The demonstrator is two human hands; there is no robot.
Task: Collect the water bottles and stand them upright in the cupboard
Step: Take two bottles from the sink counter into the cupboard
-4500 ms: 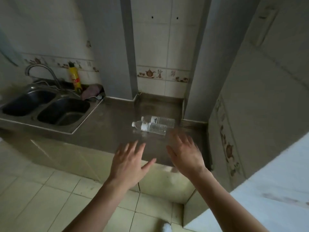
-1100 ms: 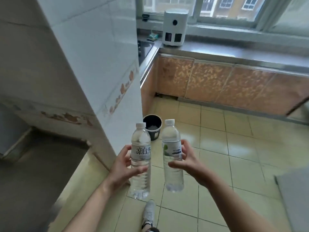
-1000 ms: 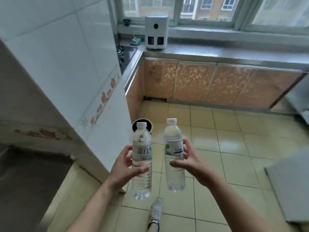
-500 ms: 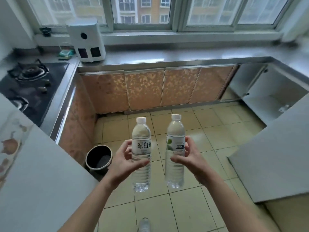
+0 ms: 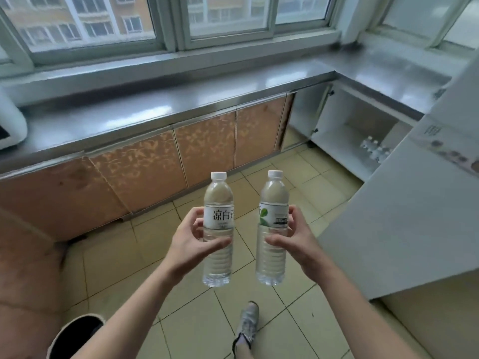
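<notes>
1. The left hand (image 5: 193, 242) is gripping the left water bottle (image 5: 218, 229) around its middle, thumb across the front below the white label, and holding it upright in the air above the tiled floor (image 5: 293, 330).
2. The right hand (image 5: 293, 240) is gripping the right water bottle (image 5: 272, 228) the same way, upright, just beside the first and not touching it.
3. Both bottles are wearing white caps and are holding clear water.
4. The open cupboard (image 5: 337, 149) is sitting under the steel counter (image 5: 181, 99), at the counter's right corner, well apart from the hands.
5. A cluster of standing bottles (image 5: 373, 150) is showing at the right edge of the cupboard floor.
6. A grey shoe (image 5: 246, 325) is stepping on the floor below the bottles.
</notes>
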